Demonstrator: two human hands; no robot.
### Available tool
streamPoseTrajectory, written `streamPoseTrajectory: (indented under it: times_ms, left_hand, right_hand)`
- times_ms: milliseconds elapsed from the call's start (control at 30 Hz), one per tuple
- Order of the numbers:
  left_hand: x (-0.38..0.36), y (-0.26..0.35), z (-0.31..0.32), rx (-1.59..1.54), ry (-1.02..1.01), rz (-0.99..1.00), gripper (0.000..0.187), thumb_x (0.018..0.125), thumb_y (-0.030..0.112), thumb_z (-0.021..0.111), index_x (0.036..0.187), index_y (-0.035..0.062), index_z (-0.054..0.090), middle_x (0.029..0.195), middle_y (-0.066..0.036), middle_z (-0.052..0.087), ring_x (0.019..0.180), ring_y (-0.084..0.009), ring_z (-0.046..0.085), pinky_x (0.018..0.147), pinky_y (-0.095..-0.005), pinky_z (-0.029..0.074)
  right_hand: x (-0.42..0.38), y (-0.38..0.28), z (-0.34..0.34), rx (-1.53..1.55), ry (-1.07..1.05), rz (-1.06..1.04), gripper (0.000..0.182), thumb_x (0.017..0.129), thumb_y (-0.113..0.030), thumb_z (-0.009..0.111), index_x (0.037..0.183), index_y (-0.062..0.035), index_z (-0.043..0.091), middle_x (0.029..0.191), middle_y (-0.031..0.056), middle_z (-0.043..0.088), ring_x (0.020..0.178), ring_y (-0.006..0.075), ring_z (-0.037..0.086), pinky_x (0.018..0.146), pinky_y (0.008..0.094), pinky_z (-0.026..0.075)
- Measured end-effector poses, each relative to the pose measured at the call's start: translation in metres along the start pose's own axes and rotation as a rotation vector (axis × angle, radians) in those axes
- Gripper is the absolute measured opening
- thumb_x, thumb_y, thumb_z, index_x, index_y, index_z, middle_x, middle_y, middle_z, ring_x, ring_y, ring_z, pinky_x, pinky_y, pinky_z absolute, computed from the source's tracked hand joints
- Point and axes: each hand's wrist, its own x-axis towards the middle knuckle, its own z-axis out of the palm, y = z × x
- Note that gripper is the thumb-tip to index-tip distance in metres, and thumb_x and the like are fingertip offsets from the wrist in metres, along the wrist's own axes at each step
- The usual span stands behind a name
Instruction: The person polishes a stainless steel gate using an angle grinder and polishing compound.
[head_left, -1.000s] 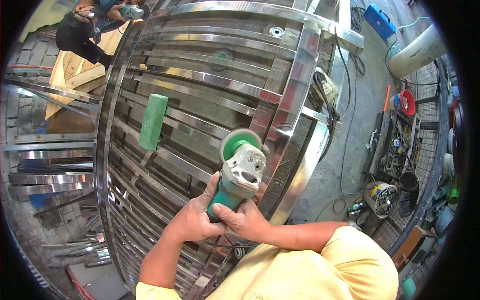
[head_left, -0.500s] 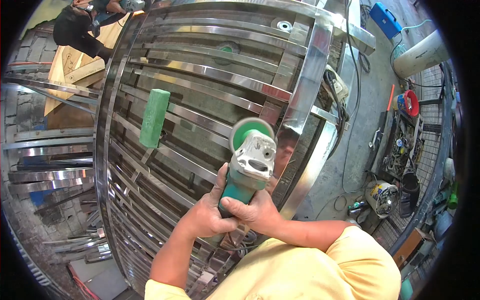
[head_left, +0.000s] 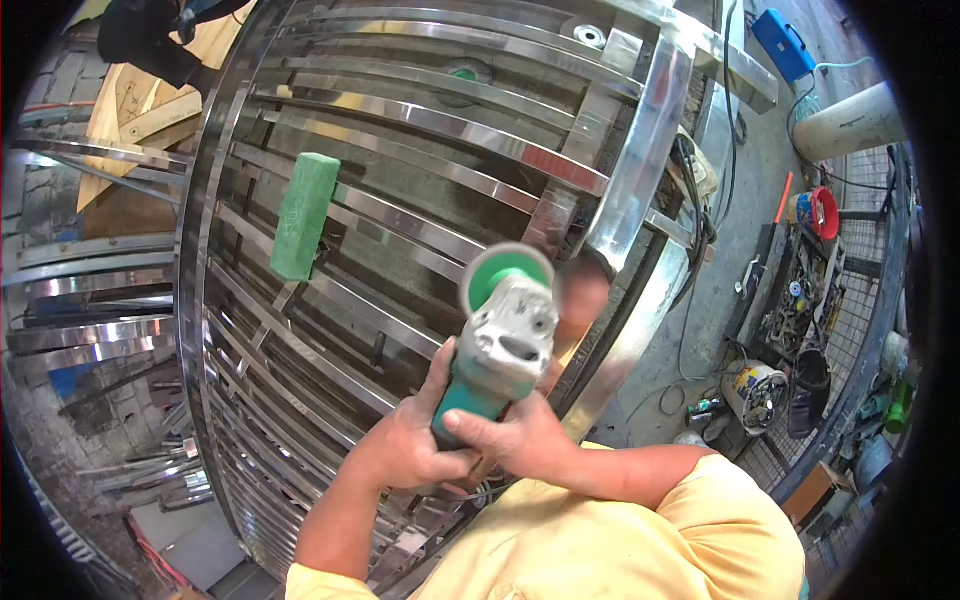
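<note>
Both of my hands are wrapped round a teal and grey angle grinder (head_left: pixel 512 340). My left hand (head_left: pixel 400 442) grips its body from the left, thumb up along the side. My right hand (head_left: pixel 525 437) closes on it from the right, with the thumb across the top. At its far end is a round disc (head_left: pixel 472 285) with a green centre and pale, blurred rim. The disc is over a frame of shiny metal bars (head_left: pixel 420 118), close to a wide bar; contact cannot be told. A green block (head_left: pixel 305 215) lies across the slats to the left.
Another person's dark-clothed leg (head_left: pixel 150 40) shows at the upper left beside wooden boards (head_left: pixel 160 115). A blue case (head_left: pixel 783 45), a pale pipe (head_left: pixel 850 120), a red bucket (head_left: pixel 822 212) and a filled white bucket (head_left: pixel 755 390) stand to the right. Cables (head_left: pixel 728 120) hang over the frame's right side.
The view has shifted slightly, so the green block appears higher and further left. The wide bar appears further right of the disc. Less of the other person shows. Both hands keep their grip.
</note>
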Motion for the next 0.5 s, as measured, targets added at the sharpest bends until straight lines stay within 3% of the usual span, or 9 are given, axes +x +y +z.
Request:
streamPoseTrajectory:
  times_ms: [200, 267, 367, 433, 500]
  left_hand:
    - [0.017, -0.006, -0.017, 0.001, 0.008, 0.158, 0.131, 0.071, 0.012, 0.076, 0.167, 0.0313, -0.011, 0.135, -0.019, 0.063, 0.115, -0.0299, 0.067, 0.100, -0.0385, 0.051]
    - [0.014, -0.008, -0.027, 0.048, 0.070, 0.194, 0.130, 0.072, 0.010, 0.076, 0.167, 0.0320, -0.010, 0.143, -0.016, 0.059, 0.119, -0.0259, 0.064, 0.102, -0.0376, 0.050]
    - [0.007, -0.005, -0.040, -0.133, 0.169, 0.053, 0.129, 0.073, 0.010, 0.077, 0.167, 0.0296, -0.009, 0.147, -0.015, 0.055, 0.122, -0.0260, 0.061, 0.104, -0.0373, 0.048]
    - [0.003, -0.008, -0.042, -0.093, 0.188, 0.062, 0.129, 0.073, 0.010, 0.078, 0.168, 0.0300, -0.007, 0.147, -0.014, 0.055, 0.122, -0.0251, 0.061, 0.105, -0.0374, 0.048]
    - [0.003, -0.014, -0.037, -0.005, 0.159, 0.111, 0.129, 0.073, 0.010, 0.078, 0.168, 0.0304, -0.007, 0.147, -0.013, 0.055, 0.121, -0.0246, 0.061, 0.105, -0.0376, 0.049]
  right_hand:
    - [0.021, 0.007, 0.005, -0.070, 0.076, -0.160, 0.074, 0.089, -0.037, 0.082, 0.145, 0.0011, 0.051, 0.135, 0.0159, 0.063, 0.124, 0.0236, 0.060, 0.107, 0.0390, 0.047]
    - [0.039, 0.009, 0.009, -0.157, 0.030, -0.131, 0.075, 0.089, -0.038, 0.082, 0.145, 0.0004, 0.050, 0.135, 0.0135, 0.062, 0.124, 0.0213, 0.059, 0.107, 0.0378, 0.047]
    - [0.064, 0.000, 0.021, -0.222, -0.003, -0.037, 0.075, 0.088, -0.040, 0.082, 0.142, 0.0032, 0.052, 0.130, 0.0125, 0.064, 0.119, 0.0189, 0.060, 0.103, 0.0365, 0.049]
    - [0.069, 0.004, 0.025, -0.222, -0.012, 0.000, 0.080, 0.087, -0.045, 0.081, 0.145, 0.0004, 0.050, 0.132, 0.0187, 0.065, 0.121, 0.0255, 0.063, 0.106, 0.0382, 0.048]
    - [0.051, 0.002, 0.022, -0.197, -0.005, 0.021, 0.081, 0.088, -0.044, 0.081, 0.147, 0.0009, 0.048, 0.134, 0.0176, 0.063, 0.124, 0.0252, 0.061, 0.108, 0.0384, 0.046]
